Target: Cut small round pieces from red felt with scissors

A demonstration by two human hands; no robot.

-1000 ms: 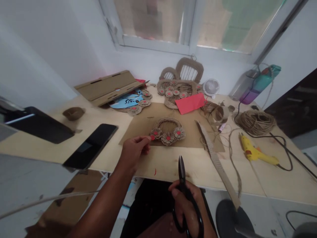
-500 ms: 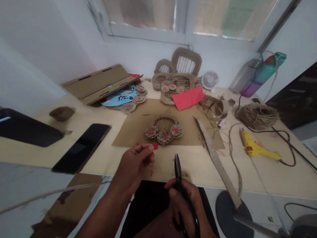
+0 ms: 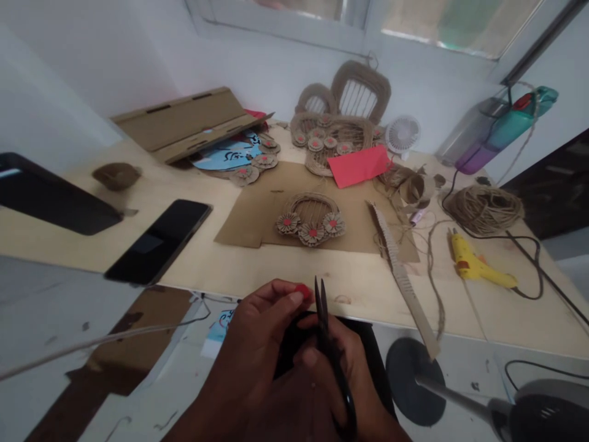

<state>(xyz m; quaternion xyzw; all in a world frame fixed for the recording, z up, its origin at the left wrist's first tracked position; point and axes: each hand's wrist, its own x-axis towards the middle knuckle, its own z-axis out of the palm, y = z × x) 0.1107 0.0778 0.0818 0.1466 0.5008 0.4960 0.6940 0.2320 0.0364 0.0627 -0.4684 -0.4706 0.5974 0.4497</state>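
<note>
Between the thumb and fingers of my left hand (image 3: pixel 271 313) is a small round red paper piece (image 3: pixel 302 291). My right hand (image 3: pixel 340 356) grips black-handled scissors (image 3: pixel 322 313), their blades pointing up and slightly parted, just right of the red piece. Beyond both hands, a twine-wrapped frame (image 3: pixel 311 218) with three pleated paper flowers, each with a red centre, lies on a cardboard sheet (image 3: pixel 243 221). A larger red paper (image 3: pixel 359 166) lies farther back.
At right are a yellow glue gun (image 3: pixel 481 264), a twine ball (image 3: pixel 485 209) and a corrugated cardboard strip (image 3: pixel 405 282). A phone (image 3: pixel 159 240) lies at left. Behind stand more twine frames (image 3: pixel 361 89), a small white fan (image 3: pixel 402 134) and a bottle (image 3: pixel 506 132).
The view has tipped downward. My hands have come closer together, and the scissors' blades have opened a little beside the red piece. The thin red scrap below my left fingers no longer shows.
</note>
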